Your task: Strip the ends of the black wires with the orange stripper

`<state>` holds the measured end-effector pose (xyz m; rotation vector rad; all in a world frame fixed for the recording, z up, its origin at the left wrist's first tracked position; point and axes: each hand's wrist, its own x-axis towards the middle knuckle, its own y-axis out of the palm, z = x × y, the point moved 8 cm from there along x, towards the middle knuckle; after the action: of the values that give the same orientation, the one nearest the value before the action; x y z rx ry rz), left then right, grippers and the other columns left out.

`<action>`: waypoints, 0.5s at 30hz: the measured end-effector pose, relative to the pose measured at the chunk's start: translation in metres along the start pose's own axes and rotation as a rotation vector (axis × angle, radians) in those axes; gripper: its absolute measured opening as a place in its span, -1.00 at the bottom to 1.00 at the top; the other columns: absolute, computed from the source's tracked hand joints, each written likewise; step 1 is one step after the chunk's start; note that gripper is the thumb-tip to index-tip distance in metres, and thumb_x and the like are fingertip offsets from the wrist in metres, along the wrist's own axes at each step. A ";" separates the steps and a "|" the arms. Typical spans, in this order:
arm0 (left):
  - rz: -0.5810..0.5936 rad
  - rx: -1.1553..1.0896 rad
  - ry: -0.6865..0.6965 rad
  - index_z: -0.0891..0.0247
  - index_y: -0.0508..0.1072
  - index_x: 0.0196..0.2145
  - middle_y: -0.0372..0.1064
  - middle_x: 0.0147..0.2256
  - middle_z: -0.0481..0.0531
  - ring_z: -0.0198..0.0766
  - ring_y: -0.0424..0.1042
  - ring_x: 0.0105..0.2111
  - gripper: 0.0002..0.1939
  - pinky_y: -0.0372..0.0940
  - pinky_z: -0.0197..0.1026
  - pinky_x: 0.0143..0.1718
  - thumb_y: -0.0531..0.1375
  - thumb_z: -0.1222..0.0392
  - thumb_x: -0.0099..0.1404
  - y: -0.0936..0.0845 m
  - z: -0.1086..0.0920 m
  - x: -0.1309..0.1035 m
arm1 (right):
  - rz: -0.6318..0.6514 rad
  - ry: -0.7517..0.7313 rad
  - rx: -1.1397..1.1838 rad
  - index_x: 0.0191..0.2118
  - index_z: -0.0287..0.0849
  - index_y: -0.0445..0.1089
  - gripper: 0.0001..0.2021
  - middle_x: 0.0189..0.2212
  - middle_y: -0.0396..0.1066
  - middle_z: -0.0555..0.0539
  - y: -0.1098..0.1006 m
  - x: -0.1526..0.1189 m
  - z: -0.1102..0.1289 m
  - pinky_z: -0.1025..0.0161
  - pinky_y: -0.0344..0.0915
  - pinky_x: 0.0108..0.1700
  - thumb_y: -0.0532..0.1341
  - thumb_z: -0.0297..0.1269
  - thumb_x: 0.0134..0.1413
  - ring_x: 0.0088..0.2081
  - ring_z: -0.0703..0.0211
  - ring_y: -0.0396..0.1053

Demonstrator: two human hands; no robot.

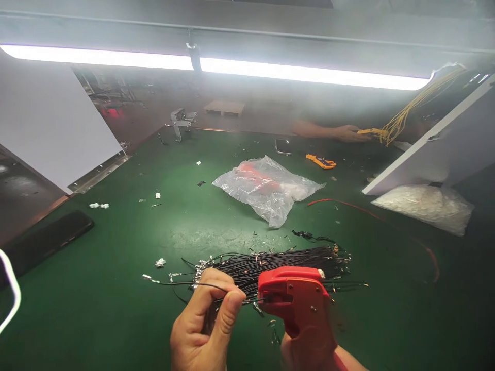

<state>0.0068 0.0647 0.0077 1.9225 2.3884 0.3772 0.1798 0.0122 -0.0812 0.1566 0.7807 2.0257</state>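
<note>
Between the thumb and fingers of my left hand (211, 319) a thin black wire (180, 283) is pinched. A metal terminal shows at its far left end, and its right end runs into the jaws of a red wire stripper (305, 299). My right hand (288, 350), mostly hidden behind the tool, is closed around its handles. Just beyond both hands lies a thick bundle of black wires (278, 263), many with metal terminals at the left and bare copper at the right. Small wire scraps (274, 335) lie below the tool.
Past the bundle lies a clear plastic bag (266, 190) with something red inside. A yellow stripper (320, 162) and a phone (283, 146) are farther back. A bag of pale parts (425, 206) sits at right. Across the table, another person's hand (348, 133) holds a yellow tool near yellow wires (406, 113).
</note>
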 end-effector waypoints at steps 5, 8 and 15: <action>-0.072 0.059 -0.031 0.18 0.45 -0.52 0.25 -0.44 -0.08 -0.31 0.22 -0.37 -0.67 0.18 -0.34 -0.28 0.32 -0.07 0.26 0.002 -0.002 -0.003 | -0.054 -0.016 -0.053 -0.02 -0.16 0.40 -0.45 -0.24 0.51 -0.12 -0.008 0.014 0.026 0.17 0.44 -0.38 0.14 0.26 0.21 -0.34 0.10 0.47; -0.065 0.046 -0.068 0.18 0.44 -0.53 0.23 -0.45 -0.09 -0.31 0.20 -0.39 -0.66 0.16 -0.32 -0.31 0.33 -0.08 0.25 0.002 0.000 -0.003 | -0.053 -0.028 -0.077 -0.08 -0.14 0.43 -0.57 -0.23 0.52 -0.09 -0.018 0.013 0.029 0.11 0.49 -0.30 0.21 0.15 0.22 -0.30 0.08 0.49; -0.115 0.060 -0.101 0.20 0.43 -0.57 0.22 -0.47 -0.07 -0.30 0.17 -0.41 -0.60 0.15 -0.30 -0.36 0.37 -0.15 0.16 -0.004 0.004 -0.002 | -0.010 -0.027 -0.088 0.03 -0.18 0.40 -0.69 -0.09 0.49 -0.11 -0.022 0.008 0.020 0.05 0.49 -0.18 0.21 -0.09 0.33 -0.19 0.06 0.50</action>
<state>0.0038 0.0625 0.0030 1.7703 2.4568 0.2000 0.1992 0.0361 -0.0800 0.1295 0.6725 2.0406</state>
